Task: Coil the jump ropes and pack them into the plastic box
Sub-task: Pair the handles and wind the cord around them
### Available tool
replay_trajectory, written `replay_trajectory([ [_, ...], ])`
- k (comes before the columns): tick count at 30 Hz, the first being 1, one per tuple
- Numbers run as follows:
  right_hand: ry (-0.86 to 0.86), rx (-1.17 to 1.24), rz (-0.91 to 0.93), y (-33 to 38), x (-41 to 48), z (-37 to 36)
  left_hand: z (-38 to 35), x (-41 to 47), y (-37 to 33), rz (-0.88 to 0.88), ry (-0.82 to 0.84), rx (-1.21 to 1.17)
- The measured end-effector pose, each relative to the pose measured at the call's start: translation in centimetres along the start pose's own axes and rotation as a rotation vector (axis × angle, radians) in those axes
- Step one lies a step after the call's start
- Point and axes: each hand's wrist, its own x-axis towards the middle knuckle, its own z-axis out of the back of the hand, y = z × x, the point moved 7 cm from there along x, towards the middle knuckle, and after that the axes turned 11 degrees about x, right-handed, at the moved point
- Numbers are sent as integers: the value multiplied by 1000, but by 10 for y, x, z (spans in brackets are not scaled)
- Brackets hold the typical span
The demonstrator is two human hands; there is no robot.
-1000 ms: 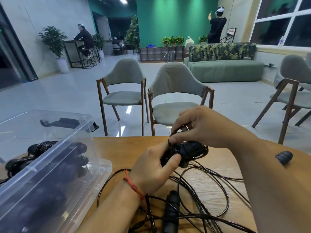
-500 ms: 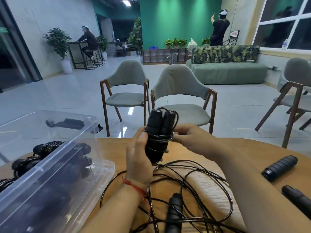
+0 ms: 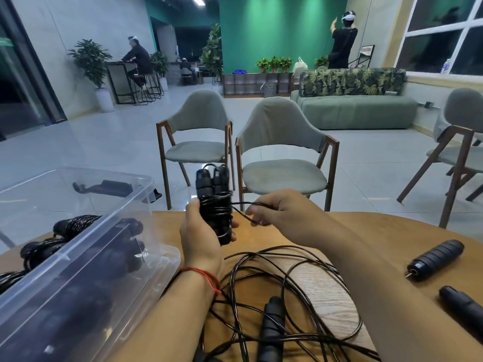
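My left hand (image 3: 200, 239) grips an upright pair of black jump rope handles (image 3: 214, 202) with black cord wound round them. To their right, my right hand (image 3: 281, 210) pinches the free length of that cord (image 3: 241, 214), pulled out sideways from the bundle. On the wooden table (image 3: 371, 231) below lies a loose tangle of black rope (image 3: 282, 286) with one handle (image 3: 271, 327) in it. The clear plastic box (image 3: 86, 257) stands at the left, tilted, with dark coiled ropes inside.
Two more black handles (image 3: 435, 259) (image 3: 462, 309) lie at the table's right edge. Two grey chairs (image 3: 282, 152) stand just beyond the table. Farther off are a green sofa, plants and other people.
The bundle, held flat a second ago, now stands upright. My right hand has drawn away to the right, pulling the cord out from the handles.
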Motion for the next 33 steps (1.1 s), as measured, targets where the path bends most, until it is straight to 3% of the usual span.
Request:
replay_trajectory([
  [4,-42,34,134,16,-2,-8,9,12,5,5,-59,5],
  [10,-134,178,208,35,-7,-26,-3,-2,-17,-205,-55,171],
  [17,-345,-112,181,38,-12,-41,-19,-3,-12,-241,118,110],
  [25,-453,-228,116,31,-15,-28,-33,-5,-6,-164,318,113],
  [33,-303,-224,207,28,-7,-26,-17,-1,-11,-218,141,85],
])
